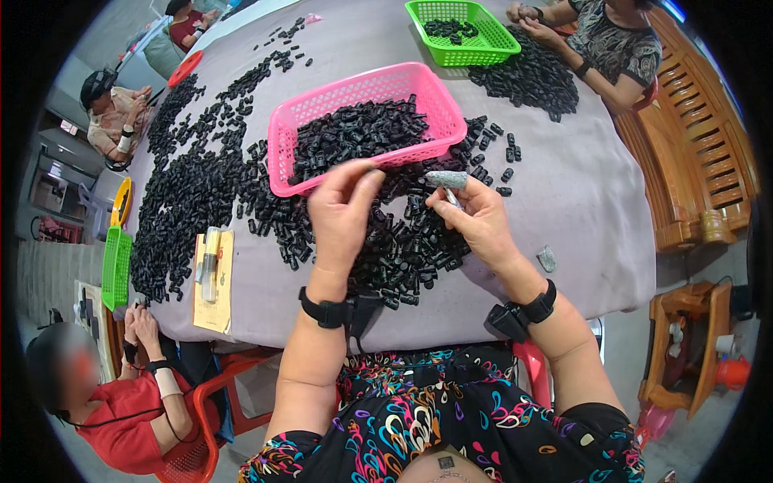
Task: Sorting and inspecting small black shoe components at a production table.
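Observation:
My left hand (345, 211) is at the front edge of the pink basket (366, 171), thumb and fingers pinched together. Whatever it pinches, if anything, is hidden. To its right my right hand (481, 219) grips a small pointed silvery tool (452, 196) between thumb and fingers. A grey speckled wrap (445, 179) covers its index fingertip. Short black ribbed cylindrical parts (411, 253) lie heaped beneath and between both hands. More black parts (358, 133) fill the basket. Both wrists wear black straps.
Large heaps of black parts (189, 205) spread over the cloth-covered table (576, 209) at left. A yellow booklet (213, 310) carries a clear tube (211, 266). A grey scrap (547, 258) lies at right. A green basket (471, 58) stands far right. Several co-workers sit around the table.

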Action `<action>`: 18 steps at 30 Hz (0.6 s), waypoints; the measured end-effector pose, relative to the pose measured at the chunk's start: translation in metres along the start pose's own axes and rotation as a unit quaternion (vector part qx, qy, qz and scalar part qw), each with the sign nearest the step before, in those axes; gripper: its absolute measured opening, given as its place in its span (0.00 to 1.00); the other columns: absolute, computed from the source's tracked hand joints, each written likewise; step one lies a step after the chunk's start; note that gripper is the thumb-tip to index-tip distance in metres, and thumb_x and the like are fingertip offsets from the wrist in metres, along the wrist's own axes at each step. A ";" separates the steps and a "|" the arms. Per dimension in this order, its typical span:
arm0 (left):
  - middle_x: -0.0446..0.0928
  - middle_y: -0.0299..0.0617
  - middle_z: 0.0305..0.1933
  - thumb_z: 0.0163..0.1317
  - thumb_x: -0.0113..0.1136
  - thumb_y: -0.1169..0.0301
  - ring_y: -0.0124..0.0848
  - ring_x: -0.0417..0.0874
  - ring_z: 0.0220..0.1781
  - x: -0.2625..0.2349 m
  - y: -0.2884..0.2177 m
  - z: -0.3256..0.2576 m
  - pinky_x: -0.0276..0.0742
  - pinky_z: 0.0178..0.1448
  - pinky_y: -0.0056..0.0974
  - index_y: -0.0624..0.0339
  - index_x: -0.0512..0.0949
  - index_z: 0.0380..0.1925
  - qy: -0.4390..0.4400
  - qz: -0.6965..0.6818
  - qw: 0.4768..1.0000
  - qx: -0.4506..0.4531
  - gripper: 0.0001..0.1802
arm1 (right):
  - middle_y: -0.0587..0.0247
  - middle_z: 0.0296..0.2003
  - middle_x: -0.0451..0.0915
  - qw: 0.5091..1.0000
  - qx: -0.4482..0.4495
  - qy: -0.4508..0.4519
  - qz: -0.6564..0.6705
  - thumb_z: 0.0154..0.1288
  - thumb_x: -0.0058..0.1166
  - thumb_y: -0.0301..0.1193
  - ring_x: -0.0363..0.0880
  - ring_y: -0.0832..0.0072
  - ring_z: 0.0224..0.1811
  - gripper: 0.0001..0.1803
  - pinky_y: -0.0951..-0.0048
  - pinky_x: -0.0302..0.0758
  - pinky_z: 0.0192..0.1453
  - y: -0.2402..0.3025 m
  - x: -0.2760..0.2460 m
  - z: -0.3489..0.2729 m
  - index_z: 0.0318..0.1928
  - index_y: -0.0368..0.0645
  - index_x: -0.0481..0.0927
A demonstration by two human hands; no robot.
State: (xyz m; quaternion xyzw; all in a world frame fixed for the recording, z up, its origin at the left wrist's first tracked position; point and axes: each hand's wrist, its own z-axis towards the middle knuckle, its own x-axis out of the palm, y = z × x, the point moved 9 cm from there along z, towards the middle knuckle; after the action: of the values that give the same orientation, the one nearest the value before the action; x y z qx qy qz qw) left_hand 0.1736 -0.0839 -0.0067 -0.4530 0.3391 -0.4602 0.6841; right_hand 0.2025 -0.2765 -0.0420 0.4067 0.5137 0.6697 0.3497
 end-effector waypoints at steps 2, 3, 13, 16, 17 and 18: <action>0.80 0.41 0.39 0.61 0.63 0.74 0.30 0.80 0.39 -0.028 -0.024 0.011 0.75 0.45 0.31 0.65 0.81 0.42 -0.077 0.174 0.978 0.085 0.10 | 0.70 0.38 0.79 1.000 0.008 0.005 -0.003 0.64 0.56 0.22 0.76 0.85 0.42 0.18 0.80 0.73 0.49 -0.004 -0.001 0.001 0.55 0.38 0.76; 0.80 0.45 0.42 0.59 0.63 0.74 0.35 0.81 0.43 -0.032 -0.035 0.017 0.75 0.49 0.35 0.64 0.81 0.43 -0.085 0.225 0.963 0.117 0.12 | 0.70 0.38 0.79 1.000 0.008 0.005 -0.003 0.64 0.56 0.22 0.76 0.85 0.42 0.18 0.80 0.73 0.49 -0.004 -0.002 0.000 0.55 0.38 0.76; 0.79 0.36 0.32 0.57 0.66 0.75 0.21 0.76 0.31 -0.005 -0.011 -0.003 0.72 0.36 0.26 0.65 0.80 0.44 0.138 0.250 0.958 -0.017 0.15 | 0.73 0.37 0.78 1.000 0.010 0.008 -0.023 0.63 0.58 0.24 0.74 0.86 0.40 0.18 0.81 0.72 0.47 -0.007 -0.002 0.001 0.54 0.38 0.77; 0.76 0.38 0.28 0.53 0.68 0.72 0.24 0.75 0.27 0.001 0.003 -0.019 0.72 0.33 0.30 0.65 0.79 0.42 0.255 0.339 0.903 -0.070 0.17 | 0.74 0.36 0.77 0.995 0.032 0.085 -0.039 0.64 0.58 0.26 0.72 0.88 0.39 0.17 0.81 0.71 0.46 -0.002 0.016 -0.002 0.54 0.39 0.78; 0.76 0.38 0.28 0.53 0.68 0.72 0.24 0.75 0.27 -0.001 0.006 -0.020 0.72 0.33 0.30 0.65 0.79 0.42 0.253 0.340 0.903 -0.073 0.17 | 0.75 0.36 0.77 0.986 0.051 0.151 -0.056 0.64 0.58 0.27 0.72 0.88 0.38 0.17 0.81 0.71 0.45 0.000 0.028 -0.007 0.53 0.40 0.79; 0.76 0.40 0.30 0.52 0.69 0.71 0.28 0.76 0.28 -0.002 0.003 -0.018 0.73 0.35 0.33 0.63 0.79 0.42 0.245 0.369 0.896 -0.030 0.17 | 0.73 0.35 0.79 0.965 0.119 0.231 -0.036 0.65 0.58 0.30 0.74 0.87 0.38 0.16 0.78 0.73 0.43 -0.005 0.043 -0.019 0.52 0.39 0.80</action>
State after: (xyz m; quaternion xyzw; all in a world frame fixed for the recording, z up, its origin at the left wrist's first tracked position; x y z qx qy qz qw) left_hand 0.1579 -0.0870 -0.0157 -0.1886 0.6521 -0.2607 0.6864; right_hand 0.1669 -0.2450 -0.0420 0.2610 0.6708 0.6663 0.1947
